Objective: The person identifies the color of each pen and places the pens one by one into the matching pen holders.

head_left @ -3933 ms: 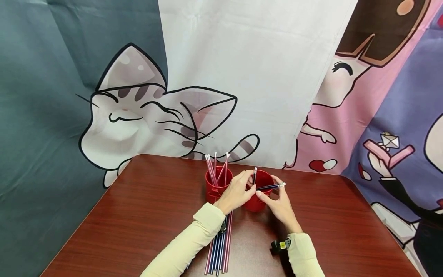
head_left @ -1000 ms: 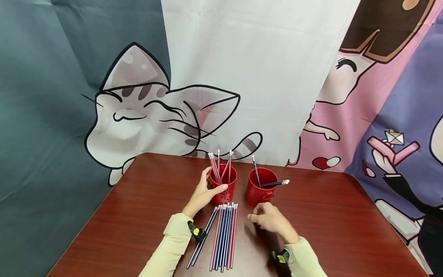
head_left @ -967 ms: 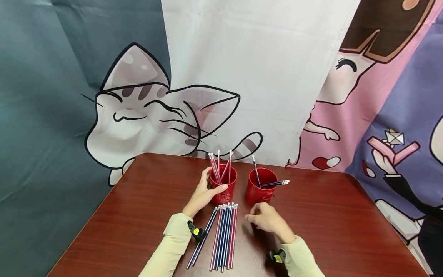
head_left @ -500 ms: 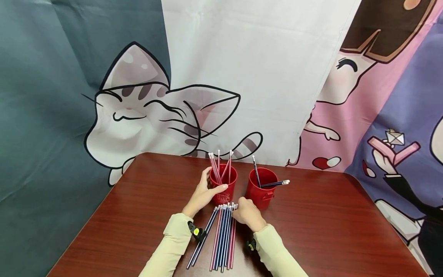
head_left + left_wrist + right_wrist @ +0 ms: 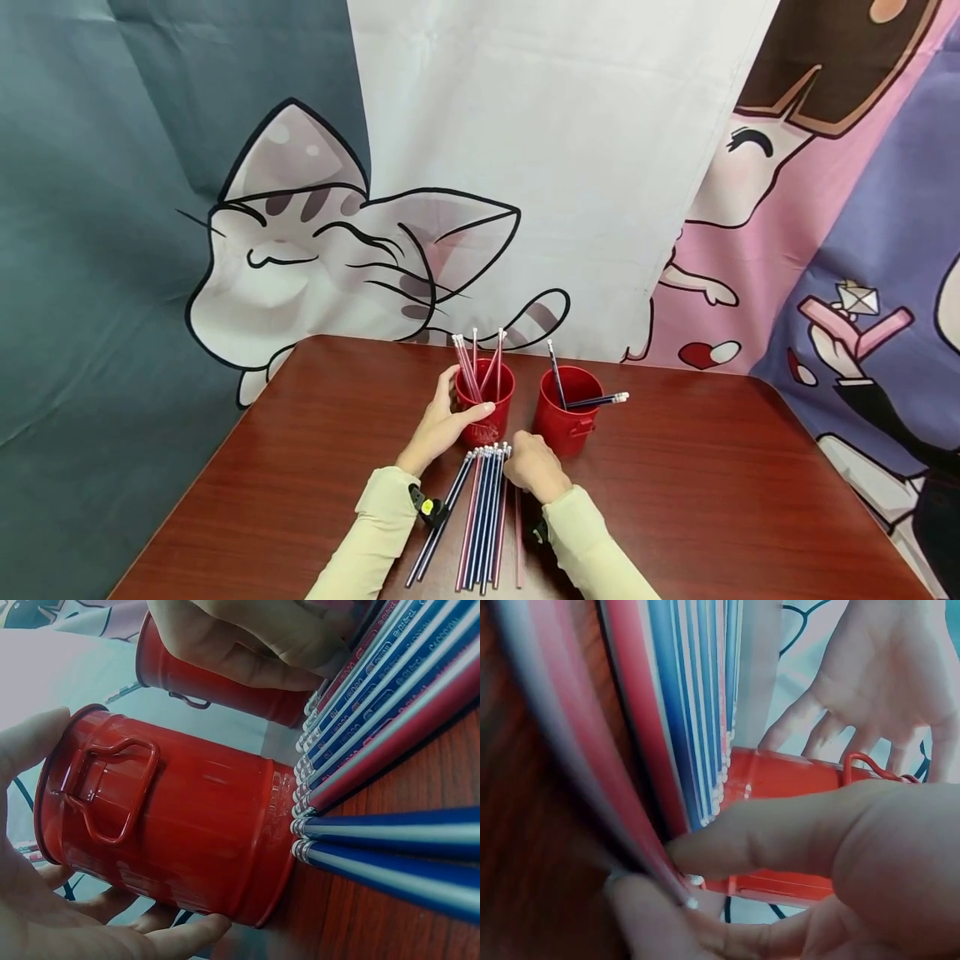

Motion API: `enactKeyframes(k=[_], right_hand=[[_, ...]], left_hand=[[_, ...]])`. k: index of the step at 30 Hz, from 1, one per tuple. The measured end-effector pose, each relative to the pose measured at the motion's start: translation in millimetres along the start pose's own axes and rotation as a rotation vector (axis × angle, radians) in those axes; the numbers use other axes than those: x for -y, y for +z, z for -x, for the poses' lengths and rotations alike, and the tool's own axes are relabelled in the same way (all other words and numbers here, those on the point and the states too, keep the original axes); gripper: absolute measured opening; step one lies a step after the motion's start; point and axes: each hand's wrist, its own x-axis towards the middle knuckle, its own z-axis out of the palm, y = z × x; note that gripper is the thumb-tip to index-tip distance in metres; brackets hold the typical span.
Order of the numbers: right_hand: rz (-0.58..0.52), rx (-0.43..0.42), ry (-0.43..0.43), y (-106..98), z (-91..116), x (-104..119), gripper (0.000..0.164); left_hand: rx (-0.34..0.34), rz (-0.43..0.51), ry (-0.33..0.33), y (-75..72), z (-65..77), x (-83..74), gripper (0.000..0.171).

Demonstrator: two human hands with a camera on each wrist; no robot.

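Pinching a single red pencil point(image 5: 519, 546) near its eraser end, a person's right hand point(image 5: 536, 467) bends low over the counter point(image 5: 712, 467), thumb and forefinger closed on the shaft, while the left hand point(image 5: 438, 425) grips the left cup point(image 5: 491, 427), thumb at the rim and fingers spread around the far side. Two red cups stand upright, just apart; the right cup point(image 5: 558, 429) has its wire handle turned toward the near right. About five red pencils point(image 5: 468, 375) lean in the left cup, white erasers up; at least two blue pencils point(image 5: 557, 379) show in the right cup, one steep, the rest slanting over the rim. On the counter, a tight row of pencils point(image 5: 480, 525), seven or so, mostly blue with red at both edges, lies directly before the left cup, too close-packed for a sure count; two loose pencils point(image 5: 431, 554), both blue, angle off to its left. The right hand hides the pinched pencil's upper end from the head view. Small black wrist cameras point(image 5: 431, 507) sit at two pale sleeves point(image 5: 386, 504); behind hangs a cartoon backdrop point(image 5: 540, 167) with a smiling cat point(image 5: 300, 250).
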Motion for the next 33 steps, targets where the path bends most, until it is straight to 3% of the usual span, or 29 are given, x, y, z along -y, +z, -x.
enactKeyframes(k=[9, 15, 18, 22, 30, 33], right_hand=[[-0.221, 0.008, 0.03, -5, 0, -5, 0.008], [-0.302, -0.046, -0.002, -18, 7, -4, 0.015], [-0.358, -0.109, -0.045, -27, 14, -1, 0.016], [-0.343, -0.253, -0.129, -40, 23, 3, 0.014], [-0.39, -0.489, -0.33, -66, 34, 17, 0.011], [-0.412, -0.582, -0.433, -79, 34, 23, 0.012]], left_hand=[[0.024, -0.011, -0.027, 0.5, 1.3, 0.3, 0.083], [0.052, -0.011, -0.031, -2.7, 8.3, -18.9, 0.082], [0.056, -0.022, -0.03, -3.6, 13.2, -30.6, 0.08], [0.053, -0.02, -0.018, -3.5, 17.0, -35.9, 0.079], [0.052, -0.03, -0.03, -5.0, 17.9, -36.6, 0.08], [0.039, -0.032, -0.028, -4.4, 11.4, -22.7, 0.082]])
